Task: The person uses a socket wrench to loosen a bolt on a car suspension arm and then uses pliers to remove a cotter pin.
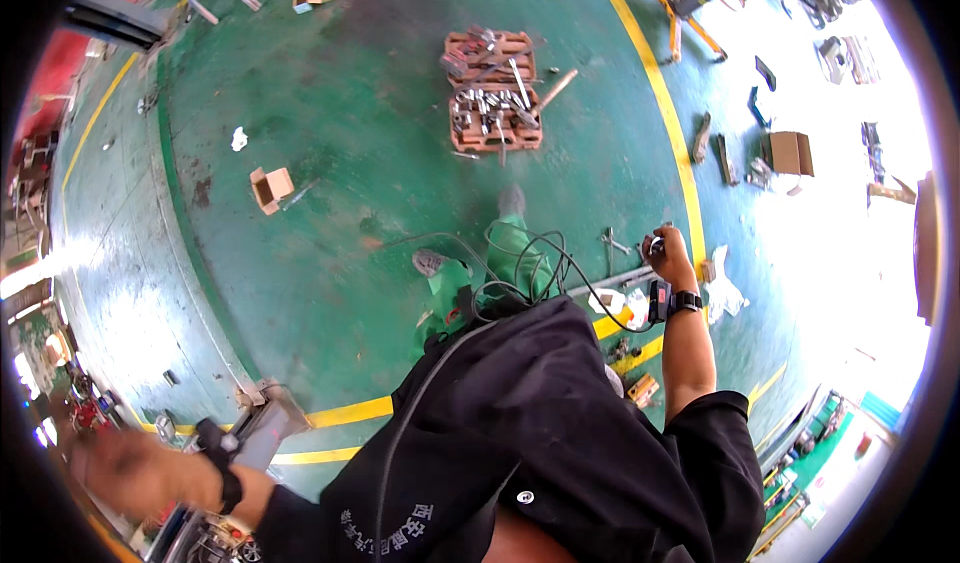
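My left hand is swung out at the lower left, smeared by motion, so its fingers cannot be read. A dark strap circles that wrist. Out to the right, my right hand is closed around a small dark, partly shiny thing that I cannot make out. A black watch and a small black box sit at that wrist, with a cable looping from the box across my front. Loose wrenches lie on the floor beside the right hand.
On the green floor ahead lies an open tool case with sockets and a wooden-handled hammer. Small cardboard boxes lie to the left. An orange-legged stand, a carton and loose parts are at the right. A metal post base stands near my left arm.
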{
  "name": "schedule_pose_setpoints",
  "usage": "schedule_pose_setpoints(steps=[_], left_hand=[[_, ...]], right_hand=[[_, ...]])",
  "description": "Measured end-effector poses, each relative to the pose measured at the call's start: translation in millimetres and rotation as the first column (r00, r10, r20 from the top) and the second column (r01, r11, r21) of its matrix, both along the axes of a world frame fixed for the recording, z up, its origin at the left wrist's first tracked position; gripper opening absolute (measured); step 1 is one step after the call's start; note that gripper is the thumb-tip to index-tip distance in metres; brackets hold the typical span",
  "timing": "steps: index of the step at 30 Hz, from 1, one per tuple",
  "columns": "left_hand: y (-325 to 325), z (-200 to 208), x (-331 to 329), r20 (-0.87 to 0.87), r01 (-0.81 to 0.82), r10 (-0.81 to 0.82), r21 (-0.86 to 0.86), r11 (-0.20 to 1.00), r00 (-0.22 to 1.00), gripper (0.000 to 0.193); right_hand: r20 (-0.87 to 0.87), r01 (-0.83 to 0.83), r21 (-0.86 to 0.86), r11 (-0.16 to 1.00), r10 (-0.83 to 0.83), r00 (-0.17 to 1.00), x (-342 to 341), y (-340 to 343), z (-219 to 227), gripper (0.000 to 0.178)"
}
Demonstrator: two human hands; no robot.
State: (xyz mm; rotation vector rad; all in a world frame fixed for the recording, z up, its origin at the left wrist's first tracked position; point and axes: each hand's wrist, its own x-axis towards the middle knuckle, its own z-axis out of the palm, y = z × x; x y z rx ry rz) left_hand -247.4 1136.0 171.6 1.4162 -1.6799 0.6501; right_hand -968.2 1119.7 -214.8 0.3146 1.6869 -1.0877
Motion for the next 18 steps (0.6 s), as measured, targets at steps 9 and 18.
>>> schedule_pose_setpoints(steps=[9,18], left_hand=[[139.4,-335.1,-19.4,-0.493,0.473,0.850,0.802,0.364,0.183,0.056],[294.2,-335.9,-161.3,0.021,0.450,0.953,0.884,0.123,-0.302,0.046]], right_hand=[[0.290,-0.166,0.126,0.978,0.124,0.949,-29.9,-6.8,-55.0,0.017],[0.400,-0.694,0.248,0.676,0.581,0.709,-58.9,-89.1,-112.4,0.027]])
